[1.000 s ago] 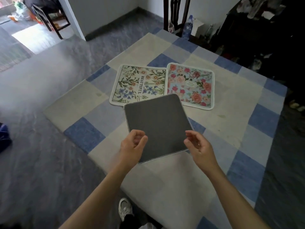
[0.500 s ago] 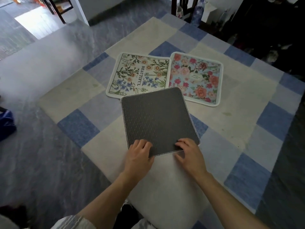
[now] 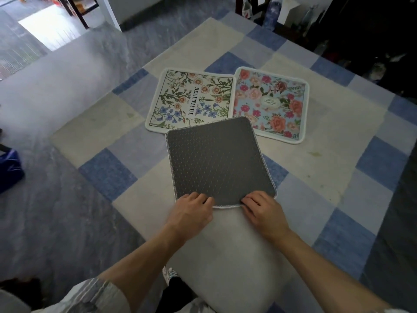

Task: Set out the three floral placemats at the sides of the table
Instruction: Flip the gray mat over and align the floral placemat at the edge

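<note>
Three placemats lie on a table covered by a blue, grey and beige checked cloth. A white mat with flowers and the word BEAUTIFUL lies beside a light-blue mat with pink roses. In front of them a third mat lies face down, showing its dark grey dotted backing, and overlaps both a little. My left hand and my right hand pinch its near edge at the two near corners, fingers curled over the hem.
A dark wooden chair and a plastic bottle stand past the table's far corner. Dark clutter fills the right background. A blue bag sits on the grey floor at left. My shoe shows below the table edge.
A second ago my hands hovered open just short of the grey mat. They came down onto its near edge and now grip it. The camera has leaned in closer.
</note>
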A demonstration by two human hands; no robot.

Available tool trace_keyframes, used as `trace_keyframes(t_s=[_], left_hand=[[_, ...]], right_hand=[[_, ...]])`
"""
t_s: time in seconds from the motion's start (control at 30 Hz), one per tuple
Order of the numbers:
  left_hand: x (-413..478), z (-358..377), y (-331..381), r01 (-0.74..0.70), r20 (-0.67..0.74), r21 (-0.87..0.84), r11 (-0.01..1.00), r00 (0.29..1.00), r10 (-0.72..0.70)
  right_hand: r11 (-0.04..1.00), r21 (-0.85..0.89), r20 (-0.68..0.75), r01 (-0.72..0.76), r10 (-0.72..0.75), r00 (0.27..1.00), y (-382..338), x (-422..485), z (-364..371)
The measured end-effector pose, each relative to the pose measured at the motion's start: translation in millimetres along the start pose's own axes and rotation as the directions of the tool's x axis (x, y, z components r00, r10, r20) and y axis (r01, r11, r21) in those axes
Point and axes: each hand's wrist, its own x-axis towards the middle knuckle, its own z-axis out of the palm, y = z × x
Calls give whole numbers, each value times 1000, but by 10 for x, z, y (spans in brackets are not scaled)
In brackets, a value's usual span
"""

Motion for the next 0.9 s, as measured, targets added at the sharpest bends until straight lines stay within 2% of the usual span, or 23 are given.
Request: trace_keyframes(t_s=[0.2,0.3,0.47,0.63,0.9], left_hand=[[69,-244,-108,16,-240,-35,999,971,-24],[88,-432,-207,-22,-319,-5,1000,947,20],[122,-704,-329,-75,-350,18,997,934,77],[64,-882,-427,-171,-374,42,984,911,174],[-71,-1245,-480,-244,-474,63,968,846,244]], right_hand=[[998,32,-129,-59,63,990,27,224,-166],[999,42,-192,-4,12,981,-6,388,-320],[994,16,-244,106,-99,965,-130,580,-526],[989,-97,-287,113,-136,948,-260,579,-660],[989,-92,-400,113,-141,906,-570,613,-944]])
